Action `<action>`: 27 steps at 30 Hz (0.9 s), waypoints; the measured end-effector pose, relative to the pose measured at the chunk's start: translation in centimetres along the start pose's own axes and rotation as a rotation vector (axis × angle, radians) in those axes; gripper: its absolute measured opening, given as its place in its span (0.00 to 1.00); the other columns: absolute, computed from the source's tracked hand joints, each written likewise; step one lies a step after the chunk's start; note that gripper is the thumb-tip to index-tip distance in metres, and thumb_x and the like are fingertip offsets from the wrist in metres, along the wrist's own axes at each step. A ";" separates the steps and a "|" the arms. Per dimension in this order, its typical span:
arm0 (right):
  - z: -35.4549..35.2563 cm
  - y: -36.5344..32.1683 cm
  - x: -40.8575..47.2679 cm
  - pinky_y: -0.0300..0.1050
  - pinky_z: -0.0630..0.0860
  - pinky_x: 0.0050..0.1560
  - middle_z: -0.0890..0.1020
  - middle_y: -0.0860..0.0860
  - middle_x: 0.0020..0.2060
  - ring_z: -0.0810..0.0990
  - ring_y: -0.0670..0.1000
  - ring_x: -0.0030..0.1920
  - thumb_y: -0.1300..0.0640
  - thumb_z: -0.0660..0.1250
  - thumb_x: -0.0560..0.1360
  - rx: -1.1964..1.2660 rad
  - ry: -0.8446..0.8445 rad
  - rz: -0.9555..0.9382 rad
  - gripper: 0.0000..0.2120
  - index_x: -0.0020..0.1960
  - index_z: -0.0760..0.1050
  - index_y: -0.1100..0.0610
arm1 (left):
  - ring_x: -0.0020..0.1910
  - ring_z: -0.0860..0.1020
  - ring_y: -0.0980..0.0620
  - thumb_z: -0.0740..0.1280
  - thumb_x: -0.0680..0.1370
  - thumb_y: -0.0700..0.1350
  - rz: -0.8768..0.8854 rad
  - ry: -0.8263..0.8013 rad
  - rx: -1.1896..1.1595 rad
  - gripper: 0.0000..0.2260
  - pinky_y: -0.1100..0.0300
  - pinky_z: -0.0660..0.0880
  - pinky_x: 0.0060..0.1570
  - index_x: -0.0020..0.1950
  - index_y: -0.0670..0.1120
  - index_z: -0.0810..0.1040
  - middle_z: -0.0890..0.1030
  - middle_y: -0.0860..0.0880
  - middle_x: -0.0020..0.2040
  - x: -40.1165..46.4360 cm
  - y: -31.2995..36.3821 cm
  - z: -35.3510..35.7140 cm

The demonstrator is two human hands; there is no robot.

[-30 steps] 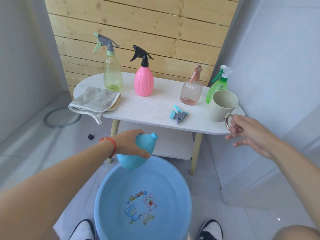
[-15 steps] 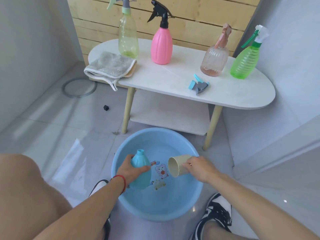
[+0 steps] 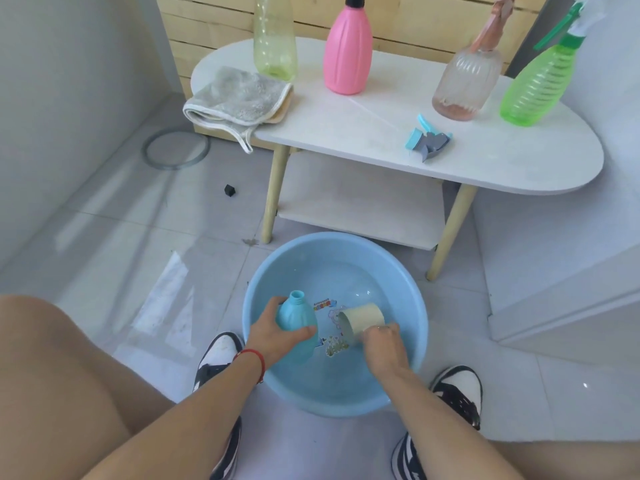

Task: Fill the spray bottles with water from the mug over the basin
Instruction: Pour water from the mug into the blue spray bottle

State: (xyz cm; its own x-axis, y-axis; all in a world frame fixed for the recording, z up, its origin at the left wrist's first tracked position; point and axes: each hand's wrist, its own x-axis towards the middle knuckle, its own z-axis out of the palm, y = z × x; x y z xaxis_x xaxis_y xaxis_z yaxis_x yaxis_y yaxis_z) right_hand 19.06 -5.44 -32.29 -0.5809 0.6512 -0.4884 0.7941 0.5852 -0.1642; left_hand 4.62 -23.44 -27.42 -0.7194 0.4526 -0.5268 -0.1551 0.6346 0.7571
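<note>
Lower centre of frame: left hand (image 3: pixel 273 336) grips the uncapped blue spray bottle (image 3: pixel 297 323) upright inside the blue basin (image 3: pixel 417 296). Right hand (image 3: pixel 382 342) is curled round the beige mug (image 3: pixel 362 318), tipped sideways, mouth apparently dipping into the water. Detached sprayer head (image 3: pixel 427 142) lies on the white table (image 3: pixel 519 168).

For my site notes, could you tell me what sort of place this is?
Probably a home washroom or utility corner: pale glossy floor tiles, a blue basin of water on the floor, and a small white table with spray bottles against a wood-plank wall.
</note>
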 end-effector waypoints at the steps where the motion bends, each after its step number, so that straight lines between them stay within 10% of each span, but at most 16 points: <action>1: -0.1 0.1 0.1 0.49 0.71 0.47 0.82 0.60 0.48 0.73 0.61 0.61 0.64 0.58 0.80 0.125 0.012 0.036 0.15 0.55 0.83 0.60 | 0.50 0.80 0.55 0.80 0.67 0.56 0.002 0.001 -0.002 0.31 0.62 0.76 0.40 0.65 0.63 0.69 0.79 0.55 0.56 0.0 0.0 0.0; 12: -3.9 2.4 -3.0 0.48 0.73 0.47 0.84 0.51 0.33 0.89 0.51 0.42 0.58 0.67 0.76 1.061 0.075 0.189 0.15 0.32 0.76 0.60 | 0.50 0.79 0.53 0.81 0.66 0.50 0.086 -0.077 0.074 0.33 0.67 0.73 0.38 0.67 0.63 0.70 0.77 0.54 0.56 -0.1 -0.3 0.8; 19: -6.6 1.1 -5.6 0.43 0.54 0.29 0.59 0.61 0.31 0.89 0.49 0.42 0.55 0.74 0.76 0.996 0.251 0.114 0.28 0.30 0.56 0.53 | 0.55 0.78 0.50 0.81 0.66 0.48 0.174 -0.120 0.098 0.33 0.70 0.72 0.41 0.67 0.60 0.72 0.78 0.53 0.58 -0.2 -0.6 2.0; 23: -7.6 0.6 -6.2 0.45 0.60 0.31 0.72 0.59 0.24 0.87 0.60 0.44 0.52 0.73 0.73 0.970 0.386 0.109 0.27 0.28 0.58 0.57 | 0.56 0.77 0.50 0.81 0.65 0.48 0.227 -0.118 0.118 0.33 0.59 0.77 0.52 0.66 0.61 0.72 0.78 0.53 0.58 -0.1 -0.2 2.4; 27: -8.5 -0.1 -6.7 0.45 0.64 0.34 0.81 0.68 0.38 0.78 0.64 0.35 0.43 0.68 0.66 0.933 0.494 0.061 0.26 0.32 0.66 0.67 | 0.54 0.77 0.50 0.81 0.64 0.48 0.259 -0.113 0.114 0.32 0.54 0.79 0.53 0.64 0.61 0.72 0.78 0.53 0.56 -0.2 0.0 2.5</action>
State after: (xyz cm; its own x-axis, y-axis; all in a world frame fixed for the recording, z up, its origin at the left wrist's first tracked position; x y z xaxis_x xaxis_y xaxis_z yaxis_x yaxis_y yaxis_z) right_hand 21.35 -5.83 -21.73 -0.3767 0.9143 -0.1492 0.5256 0.0783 -0.8471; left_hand 6.43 -21.98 -28.30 -0.6444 0.6713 -0.3662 0.1056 0.5523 0.8269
